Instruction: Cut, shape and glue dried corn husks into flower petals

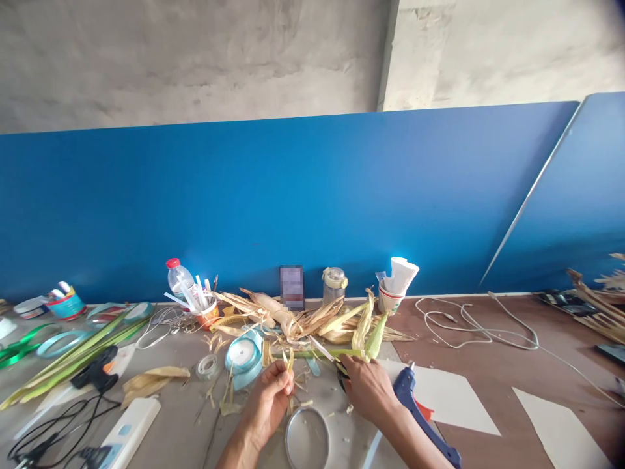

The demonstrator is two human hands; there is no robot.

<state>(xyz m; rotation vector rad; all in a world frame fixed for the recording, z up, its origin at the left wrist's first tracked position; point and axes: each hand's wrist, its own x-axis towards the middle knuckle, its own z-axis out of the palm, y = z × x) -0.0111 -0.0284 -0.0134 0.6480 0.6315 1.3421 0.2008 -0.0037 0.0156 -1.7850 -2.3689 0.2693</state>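
My left hand (266,398) is closed in a pinch, with a small strip of pale corn husk (290,359) sticking up from the fingertips. To its right, my right hand (367,385) is wrapped round the black handles of scissors (323,349), whose blades point up and to the left. Just behind the right hand lies a green corn husk (375,337). Dried corn husks (317,320) are heaped behind both hands. A metal ring (307,438) rests on the table between my forearms. Close to my right forearm is a blue glue gun (415,407).
Light blue ribbon rolls (244,352) and a tape roll (207,367) lie left of my hands. Further left are a black glue gun (97,369), a power strip (129,430) and tangled cords. White paper (454,397) and a white cable (469,332) lie right. A blue partition (293,202) stands behind.
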